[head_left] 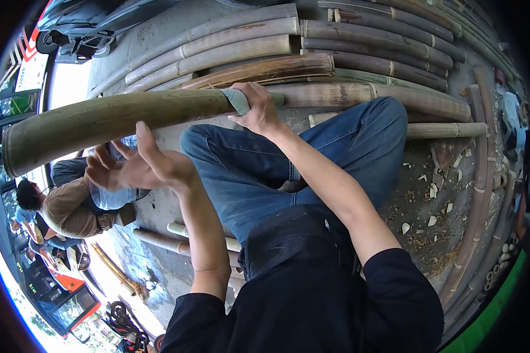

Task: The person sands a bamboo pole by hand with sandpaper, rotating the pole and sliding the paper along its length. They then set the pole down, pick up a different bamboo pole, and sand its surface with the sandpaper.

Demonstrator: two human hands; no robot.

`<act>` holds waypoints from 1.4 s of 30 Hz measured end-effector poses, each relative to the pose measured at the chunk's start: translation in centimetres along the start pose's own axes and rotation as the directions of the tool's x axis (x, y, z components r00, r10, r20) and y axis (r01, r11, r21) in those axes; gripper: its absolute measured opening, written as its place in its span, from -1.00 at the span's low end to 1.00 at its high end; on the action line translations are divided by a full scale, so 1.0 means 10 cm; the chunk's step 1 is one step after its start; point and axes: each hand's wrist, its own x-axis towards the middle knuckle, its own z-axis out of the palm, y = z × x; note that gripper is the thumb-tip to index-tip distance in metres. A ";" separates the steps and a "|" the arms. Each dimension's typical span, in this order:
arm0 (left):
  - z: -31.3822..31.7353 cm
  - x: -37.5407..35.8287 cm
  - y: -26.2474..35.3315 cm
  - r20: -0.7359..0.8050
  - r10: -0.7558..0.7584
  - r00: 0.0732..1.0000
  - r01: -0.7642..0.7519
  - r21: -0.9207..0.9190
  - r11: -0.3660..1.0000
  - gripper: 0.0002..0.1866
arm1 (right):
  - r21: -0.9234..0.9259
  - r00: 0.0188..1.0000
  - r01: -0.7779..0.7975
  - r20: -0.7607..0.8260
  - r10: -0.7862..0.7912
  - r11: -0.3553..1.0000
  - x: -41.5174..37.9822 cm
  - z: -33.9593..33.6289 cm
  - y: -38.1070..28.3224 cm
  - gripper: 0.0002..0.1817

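We have the green bamboo pole (pixel 112 120) lying across our lap over the jeans (pixel 312 159). Our right hand (pixel 258 109) wraps its fingers around the cut end; our left hand (pixel 138 167) hovers just under it, fingers spread. We judge a firm right grip and a left palm beneath would steady it.

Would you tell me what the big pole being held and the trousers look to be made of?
The pole looks like raw green bamboo: matte, mottled skin, hollow-looking cut end, gripped by the right hand. The trousers appear to be blue denim, faded and creased.
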 end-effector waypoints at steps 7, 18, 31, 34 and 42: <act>-0.31 0.54 1.15 0.963 0.165 0.214 0.762 -0.270 0.588 -0.62 | -0.077 0.998 -0.025 -0.052 0.021 0.997 0.00 0.21 0.00 -0.23; -0.44 1.04 1.20 0.893 0.348 0.285 0.791 -0.424 0.441 -0.64 | -0.075 0.992 -0.019 -0.123 0.010 0.997 0.05 0.16 0.04 -0.25; -0.32 0.85 1.36 0.823 0.197 0.533 0.692 -0.558 0.457 -0.61 | -0.042 0.990 -0.079 -0.120 0.073 0.996 0.08 0.10 0.06 -0.24; -0.32 0.88 1.38 0.807 0.190 0.559 0.674 -0.576 0.462 -0.60 | -0.040 0.991 -0.059 -0.121 0.054 0.997 0.09 0.08 0.05 -0.25; -0.33 0.90 1.41 0.779 0.174 0.603 0.642 -0.603 0.474 -0.55 | -0.015 0.991 -0.027 -0.129 0.025 1.000 0.07 0.09 0.04 -0.29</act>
